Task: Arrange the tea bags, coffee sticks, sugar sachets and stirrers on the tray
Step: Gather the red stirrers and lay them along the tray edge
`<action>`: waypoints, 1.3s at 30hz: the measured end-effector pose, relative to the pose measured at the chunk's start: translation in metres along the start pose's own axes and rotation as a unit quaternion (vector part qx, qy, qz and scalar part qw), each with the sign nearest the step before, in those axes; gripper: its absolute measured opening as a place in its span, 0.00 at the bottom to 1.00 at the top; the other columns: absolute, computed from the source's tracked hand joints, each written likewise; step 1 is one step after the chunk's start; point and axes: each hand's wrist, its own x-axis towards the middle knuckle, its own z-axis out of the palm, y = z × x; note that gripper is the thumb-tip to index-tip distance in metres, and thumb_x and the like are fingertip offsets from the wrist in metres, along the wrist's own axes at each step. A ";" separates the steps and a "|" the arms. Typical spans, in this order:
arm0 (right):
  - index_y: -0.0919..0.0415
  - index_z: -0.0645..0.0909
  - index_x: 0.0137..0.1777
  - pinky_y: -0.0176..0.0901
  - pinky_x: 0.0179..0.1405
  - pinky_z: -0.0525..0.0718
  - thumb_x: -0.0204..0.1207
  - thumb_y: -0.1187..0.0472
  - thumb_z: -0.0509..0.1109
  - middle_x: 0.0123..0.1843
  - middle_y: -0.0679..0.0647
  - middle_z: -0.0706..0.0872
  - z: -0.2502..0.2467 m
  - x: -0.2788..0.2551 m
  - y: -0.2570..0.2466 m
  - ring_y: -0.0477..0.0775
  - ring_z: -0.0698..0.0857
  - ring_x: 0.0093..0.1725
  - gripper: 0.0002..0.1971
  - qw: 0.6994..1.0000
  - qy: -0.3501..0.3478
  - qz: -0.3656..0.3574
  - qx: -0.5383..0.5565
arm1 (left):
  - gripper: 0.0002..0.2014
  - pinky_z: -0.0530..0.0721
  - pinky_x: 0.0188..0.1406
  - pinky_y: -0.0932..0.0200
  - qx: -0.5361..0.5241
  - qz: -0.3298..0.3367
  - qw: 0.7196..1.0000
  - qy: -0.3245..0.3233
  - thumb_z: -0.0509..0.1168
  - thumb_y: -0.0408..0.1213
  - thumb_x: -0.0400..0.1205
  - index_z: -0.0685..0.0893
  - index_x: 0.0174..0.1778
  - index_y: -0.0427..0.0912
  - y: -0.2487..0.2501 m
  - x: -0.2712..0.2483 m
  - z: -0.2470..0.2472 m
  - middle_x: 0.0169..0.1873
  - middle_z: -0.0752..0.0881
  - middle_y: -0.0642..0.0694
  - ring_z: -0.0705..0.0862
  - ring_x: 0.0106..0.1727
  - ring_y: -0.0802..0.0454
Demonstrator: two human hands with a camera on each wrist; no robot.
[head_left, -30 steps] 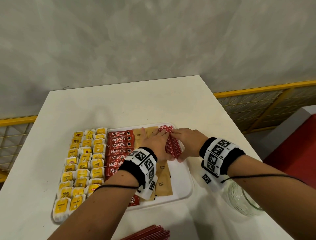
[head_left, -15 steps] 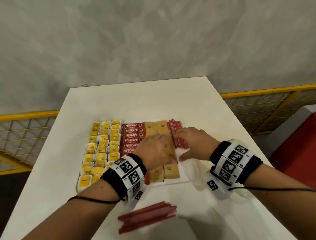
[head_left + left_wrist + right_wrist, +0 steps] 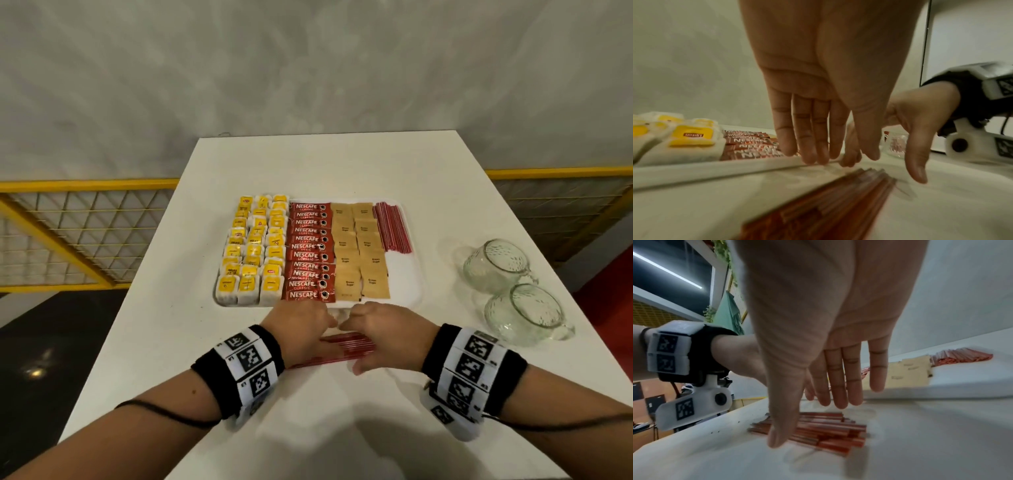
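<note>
Nearest the person, a loose bundle of red stirrers (image 3: 346, 346) lies flat on the white table (image 3: 342, 428), just short of the tray. Both hands are poised over it, and in the head view they cover each end of the bundle, so only its middle shows there. The left hand (image 3: 301, 329) has its fingers (image 3: 809, 142) straight and together, pointing down toward the table beside the tray's near rim; it holds nothing. The right hand (image 3: 387, 335) is likewise spread and slack, fingers (image 3: 840, 382) straight, thumb reaching down at the bundle's end; whether the thumb tip touches the stirrers cannot be told. The left wrist view shows the bundle blurred and cut off at the bottom edge.

Half a second ago both hands were up on the tray at the far stirrer pile and sugar; they have since drawn back to the loose bundle.

Beyond the hands sits the white tray (image 3: 407, 287). From left to right it holds yellow tea bags (image 3: 253, 250) in three columns, red coffee sticks (image 3: 310, 253) stacked in one column, brown sugar sachets (image 3: 359, 250) in two columns, and a second pile of red stirrers (image 3: 392, 228) at the far right corner, leaving the tray's near right part bare.

To the right of the tray, two glass mugs (image 3: 513, 291) lie close together on the table. Behind the table are a yellow mesh railing (image 3: 68, 233) and a grey wall.
</note>
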 end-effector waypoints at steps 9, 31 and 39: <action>0.52 0.83 0.59 0.43 0.48 0.75 0.68 0.46 0.77 0.58 0.47 0.80 0.000 0.011 -0.014 0.52 0.79 0.59 0.21 0.999 -0.023 0.038 -0.025 | 0.20 0.77 0.51 0.52 0.003 -0.002 1.000 -0.021 0.71 0.47 0.79 0.82 0.61 0.38 0.013 0.001 0.004 0.56 0.85 0.41 0.83 0.57 0.42; 0.57 0.82 0.56 0.44 0.42 0.78 0.72 0.47 0.73 0.50 0.55 0.87 0.002 0.023 -0.023 0.58 0.85 0.48 0.18 0.991 -0.015 0.118 -0.055 | 0.18 0.78 0.42 0.54 0.064 0.007 0.997 -0.042 0.70 0.46 0.77 0.84 0.58 0.38 0.015 0.013 0.006 0.53 0.87 0.41 0.86 0.52 0.42; 0.57 0.84 0.53 0.46 0.45 0.84 0.73 0.50 0.71 0.49 0.56 0.88 0.006 0.020 -0.026 0.58 0.86 0.46 0.13 0.991 -0.020 0.130 -0.015 | 0.17 0.76 0.41 0.55 0.076 0.011 0.997 -0.033 0.68 0.44 0.78 0.82 0.59 0.37 0.020 0.013 0.014 0.54 0.86 0.39 0.86 0.52 0.41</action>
